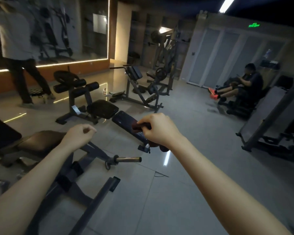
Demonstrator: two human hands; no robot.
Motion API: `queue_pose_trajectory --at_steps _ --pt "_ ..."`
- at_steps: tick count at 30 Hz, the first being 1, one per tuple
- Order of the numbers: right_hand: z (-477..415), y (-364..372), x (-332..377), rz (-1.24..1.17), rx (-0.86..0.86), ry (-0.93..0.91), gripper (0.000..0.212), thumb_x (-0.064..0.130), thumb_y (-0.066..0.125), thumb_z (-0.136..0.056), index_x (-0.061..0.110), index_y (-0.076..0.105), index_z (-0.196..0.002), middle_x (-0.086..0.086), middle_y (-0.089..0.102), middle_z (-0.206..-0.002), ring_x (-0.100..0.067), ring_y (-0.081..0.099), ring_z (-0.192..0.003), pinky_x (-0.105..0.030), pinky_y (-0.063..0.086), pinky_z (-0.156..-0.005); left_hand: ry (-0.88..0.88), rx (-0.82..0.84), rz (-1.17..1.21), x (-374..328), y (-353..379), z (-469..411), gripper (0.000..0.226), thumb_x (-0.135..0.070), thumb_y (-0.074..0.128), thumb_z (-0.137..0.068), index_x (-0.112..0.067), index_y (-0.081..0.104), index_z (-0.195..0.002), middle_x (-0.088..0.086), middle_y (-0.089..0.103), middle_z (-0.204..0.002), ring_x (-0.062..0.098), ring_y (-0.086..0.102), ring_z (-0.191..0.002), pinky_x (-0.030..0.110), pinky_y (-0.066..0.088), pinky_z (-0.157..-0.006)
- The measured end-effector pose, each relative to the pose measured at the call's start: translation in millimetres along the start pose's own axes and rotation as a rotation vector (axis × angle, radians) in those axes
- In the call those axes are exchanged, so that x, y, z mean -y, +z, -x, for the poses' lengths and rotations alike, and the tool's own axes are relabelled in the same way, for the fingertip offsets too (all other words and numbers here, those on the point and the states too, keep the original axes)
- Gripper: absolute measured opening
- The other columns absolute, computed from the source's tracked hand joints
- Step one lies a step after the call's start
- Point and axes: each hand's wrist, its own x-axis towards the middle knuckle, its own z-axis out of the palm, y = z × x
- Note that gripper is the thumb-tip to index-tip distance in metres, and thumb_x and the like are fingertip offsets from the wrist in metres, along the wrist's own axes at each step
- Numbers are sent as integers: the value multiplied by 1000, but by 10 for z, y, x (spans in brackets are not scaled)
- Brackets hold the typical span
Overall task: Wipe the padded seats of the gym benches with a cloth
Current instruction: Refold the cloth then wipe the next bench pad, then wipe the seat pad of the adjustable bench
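Right hand pinches a cloth over the bench pad; left hand curled, empty. Low steel bar nearby — could trip them.

Dark red cloth; black bench pad

The right hand hides most of the cloth, so its shape cannot be told. The black pad is cut off at the left edge. The walking person is motion-blurred.
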Motion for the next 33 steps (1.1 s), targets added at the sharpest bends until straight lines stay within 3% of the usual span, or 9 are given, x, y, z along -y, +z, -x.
queue_pose_trajectory --at_steps 5,8,16,21,24,29,33 --pt "13 -61 -527 -37 18 -62 33 25 55 -93 34 67 -122 5 68 -108 -16 63 -94 -39 57 -77 -9 -35 -4 -403 276 -50 18 -31 53 -98 -24 69 -103 -6 66 -103 6 58 -88 31 42 -83" --pt "-28 -19 -727 -71 3 -87 31 25 55 -93 35 68 -120 7 68 -105 -15 62 -92 -38 57 -75 -28 -52 -2 -498 339 -127 18 -32 53 -99 -24 68 -105 -5 65 -105 10 59 -89 37 48 -86" --pt "-280 86 -1221 -133 24 -127 30 25 54 -94 34 68 -120 10 68 -103 -10 61 -88 -28 54 -70 -67 -70 -66 -607 609 -422 16 -30 54 -98 -23 68 -103 -7 62 -102 12 56 -99 32 40 -88" --pt "-643 213 -1485 -156 33 -122 29 24 54 -94 34 69 -116 9 67 -99 -10 60 -84 -30 55 -67 -56 -62 -89 -607 765 -844 14 -30 53 -99 -27 67 -96 -12 60 -96 7 56 -90 29 40 -83" --pt "-1013 400 -1588 -149 30 -129 29 24 54 -94 34 69 -117 9 67 -101 -10 61 -86 -27 54 -67 -60 -63 -92 -493 816 -1197 13 -32 53 -98 -31 64 -91 -18 58 -91 1 54 -87 25 39 -77" --pt "-2064 897 -1478 -188 64 -175 28 23 55 -94 31 67 -118 6 69 -109 -12 64 -96 -36 57 -79 -132 -112 -123 -257 758 -1930 20 -31 51 -99 -22 68 -92 0 65 -94 2 52 -78 19 33 -65" --pt "-2913 1205 -1071 -261 112 -248 30 21 55 -97 27 64 -124 2 67 -112 -11 62 -95 -37 57 -83 -194 -105 -133 -34 545 -2399 20 -31 50 -99 -23 68 -95 -4 64 -93 3 52 -80 21 35 -67"
